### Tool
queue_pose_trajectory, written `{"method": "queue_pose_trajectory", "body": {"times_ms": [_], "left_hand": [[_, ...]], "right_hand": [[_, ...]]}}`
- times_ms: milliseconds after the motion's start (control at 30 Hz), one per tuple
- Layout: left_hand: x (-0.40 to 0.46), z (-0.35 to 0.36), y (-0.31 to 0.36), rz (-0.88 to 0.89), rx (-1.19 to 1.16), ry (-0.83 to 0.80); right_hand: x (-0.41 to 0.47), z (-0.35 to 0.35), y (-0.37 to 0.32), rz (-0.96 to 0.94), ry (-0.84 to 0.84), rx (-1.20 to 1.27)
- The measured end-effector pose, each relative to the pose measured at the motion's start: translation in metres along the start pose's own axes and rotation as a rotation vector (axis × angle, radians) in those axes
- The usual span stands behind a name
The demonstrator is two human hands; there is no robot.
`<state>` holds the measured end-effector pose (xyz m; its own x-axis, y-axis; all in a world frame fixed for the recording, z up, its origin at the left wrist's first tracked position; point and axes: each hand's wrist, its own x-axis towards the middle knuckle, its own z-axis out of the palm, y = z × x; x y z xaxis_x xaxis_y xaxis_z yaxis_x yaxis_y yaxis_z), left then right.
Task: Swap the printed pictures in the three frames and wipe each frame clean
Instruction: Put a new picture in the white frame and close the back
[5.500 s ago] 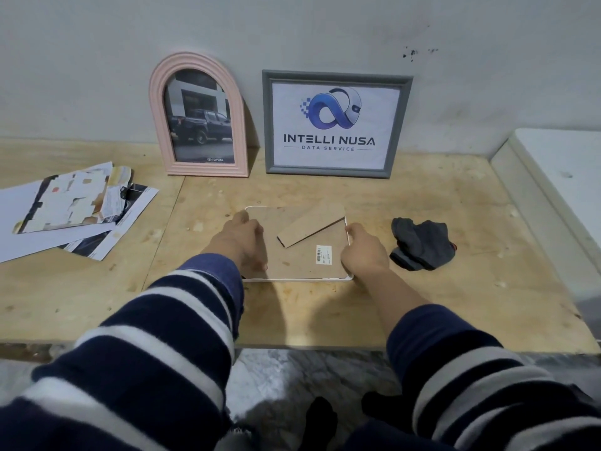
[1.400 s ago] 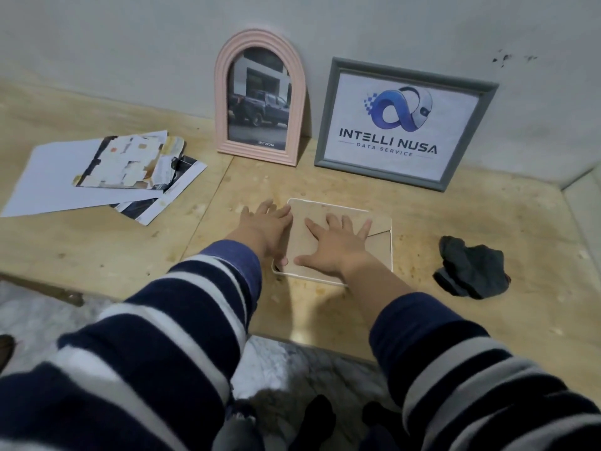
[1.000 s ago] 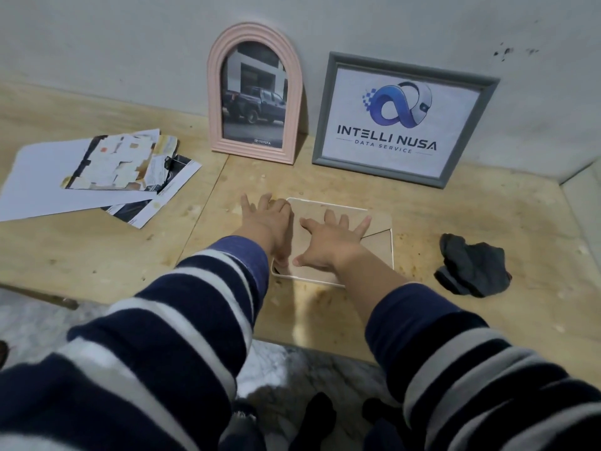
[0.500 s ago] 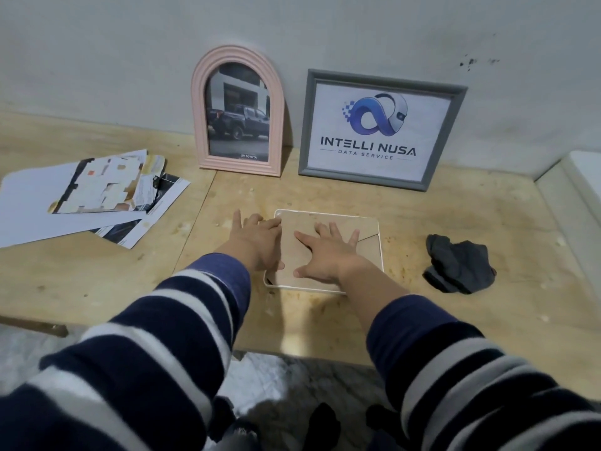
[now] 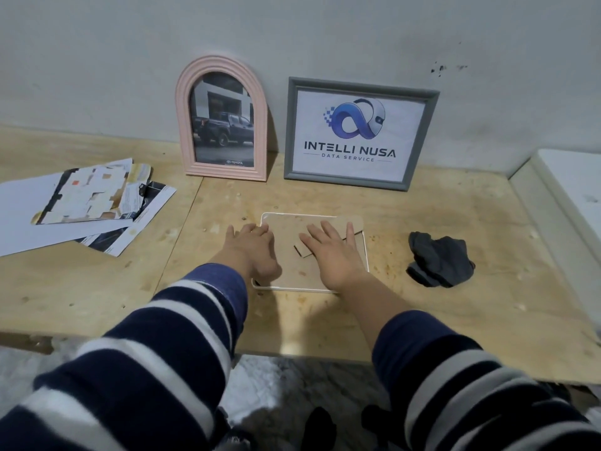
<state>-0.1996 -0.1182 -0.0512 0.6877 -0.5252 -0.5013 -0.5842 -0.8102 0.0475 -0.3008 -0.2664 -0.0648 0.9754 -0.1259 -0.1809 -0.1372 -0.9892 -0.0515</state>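
Note:
A white frame (image 5: 366, 242) lies face down on the wooden table (image 5: 455, 314), its brown backing board and stand upward. My right hand (image 5: 331, 252) presses flat on the backing with straight fingers. My left hand (image 5: 252, 252) rests at the frame's left edge, fingers stretched forward. A pink arched frame (image 5: 222, 118) with a truck photo and a grey frame (image 5: 357, 133) with an "Intelli Nusa" logo lean against the wall behind. A dark grey cloth (image 5: 439, 263) lies crumpled to the right of the white frame.
Loose printed pictures and white sheets (image 5: 87, 203) are piled at the table's left. A white raised ledge (image 5: 572, 193) borders the right side. The table's front edge runs across below my forearms, with a marbled floor beneath.
Since several seconds ago my hands went from gripping the frame's sides to lying flat on its backing. Over the last second they barely moved; the camera view shifted.

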Motion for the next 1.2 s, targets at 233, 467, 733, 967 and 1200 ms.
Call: {"method": "queue_pose_trajectory", "body": {"times_ms": [233,467,733,967,1200], "left_hand": [[0.002,0.006,-0.009,0.012,-0.068,0.108],[0.001,-0.025,-0.016,-0.057,-1.031,0.25],[-0.002,-0.066,-0.02,-0.13,-1.572,0.139],[0.01,-0.057,0.008,-0.11,-1.599,0.027],[0.011,-0.051,0.015,-0.079,-1.697,-0.183]], "right_hand": [[0.017,-0.006,-0.005,-0.084,-0.012,-0.152],[0.024,-0.022,0.003,-0.005,-0.018,0.255],[0.023,-0.102,0.019,0.015,0.161,0.849],[0.012,-0.114,0.041,0.326,-0.089,1.569],[-0.004,-0.079,0.062,0.481,-0.162,1.721]]}}
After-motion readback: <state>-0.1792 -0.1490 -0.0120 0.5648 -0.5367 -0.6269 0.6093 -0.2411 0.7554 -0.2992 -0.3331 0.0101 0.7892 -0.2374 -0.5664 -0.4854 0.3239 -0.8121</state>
